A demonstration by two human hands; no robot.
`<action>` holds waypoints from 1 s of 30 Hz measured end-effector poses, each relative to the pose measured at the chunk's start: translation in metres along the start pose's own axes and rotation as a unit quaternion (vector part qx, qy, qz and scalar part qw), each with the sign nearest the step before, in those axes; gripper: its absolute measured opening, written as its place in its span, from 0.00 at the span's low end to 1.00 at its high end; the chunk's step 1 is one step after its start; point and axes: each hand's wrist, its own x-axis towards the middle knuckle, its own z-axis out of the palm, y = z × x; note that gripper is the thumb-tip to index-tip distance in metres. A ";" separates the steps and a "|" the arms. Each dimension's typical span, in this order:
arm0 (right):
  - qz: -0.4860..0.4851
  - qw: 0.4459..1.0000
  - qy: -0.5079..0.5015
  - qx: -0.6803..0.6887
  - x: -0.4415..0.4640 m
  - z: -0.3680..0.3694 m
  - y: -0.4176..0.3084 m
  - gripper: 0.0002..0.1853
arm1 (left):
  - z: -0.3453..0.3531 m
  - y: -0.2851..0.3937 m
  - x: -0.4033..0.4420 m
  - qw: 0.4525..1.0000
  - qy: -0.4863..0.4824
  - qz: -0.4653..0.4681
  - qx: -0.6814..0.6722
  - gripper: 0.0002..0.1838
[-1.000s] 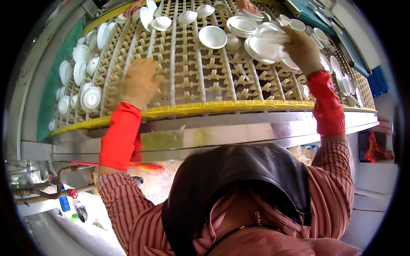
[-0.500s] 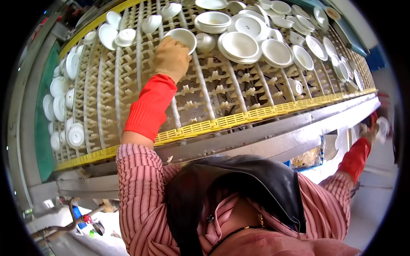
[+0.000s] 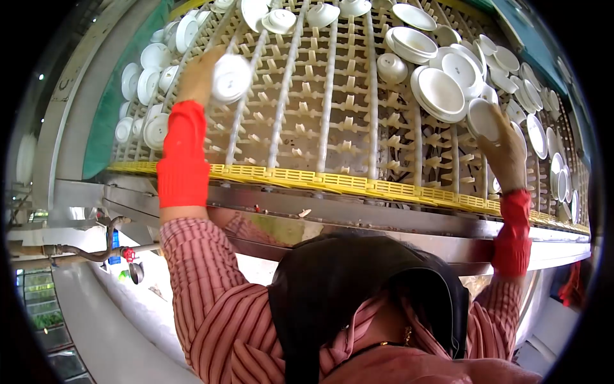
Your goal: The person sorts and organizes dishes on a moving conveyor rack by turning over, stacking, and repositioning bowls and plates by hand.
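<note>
On the left of the pegged conveyor belt (image 3: 307, 102), my left hand (image 3: 197, 75) is closed on the edge of a white bowl (image 3: 231, 78). The bowl is tipped so that its base faces me, and motion blurs it slightly. My right hand (image 3: 505, 153) reaches in at the right, its fingers round the rim of an oval white dish (image 3: 483, 120). Next to that dish lies a stack of white plates (image 3: 440, 95). An upturned small bowl (image 3: 392, 68) sits on the pegs further left. Red cuffs cover both my wrists.
More white dishes (image 3: 148, 84) stand in slanted rows at the left end of the belt. Many more plates (image 3: 536, 136) crowd the right side. A yellow edge strip (image 3: 320, 181) and a metal ledge (image 3: 345, 224) run between me and the belt.
My left hand has carried the bowl leftward and turned its base toward me. My right hand has come from the far right, off the belt, to the oval dish. The camera view has shifted.
</note>
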 end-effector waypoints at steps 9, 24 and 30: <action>-0.090 0.994 -0.021 -0.056 0.025 0.034 0.010 0.14 | 0.060 0.098 -0.047 0.955 0.082 0.261 0.115 0.24; -0.057 0.998 0.007 -0.023 0.010 0.037 0.020 0.16 | 0.150 0.314 -0.018 0.912 -0.295 0.211 -0.192 0.18; 0.079 0.980 -0.082 0.164 0.021 0.011 -0.008 0.29 | 0.051 0.175 -0.006 0.922 -0.180 -0.147 -0.309 0.25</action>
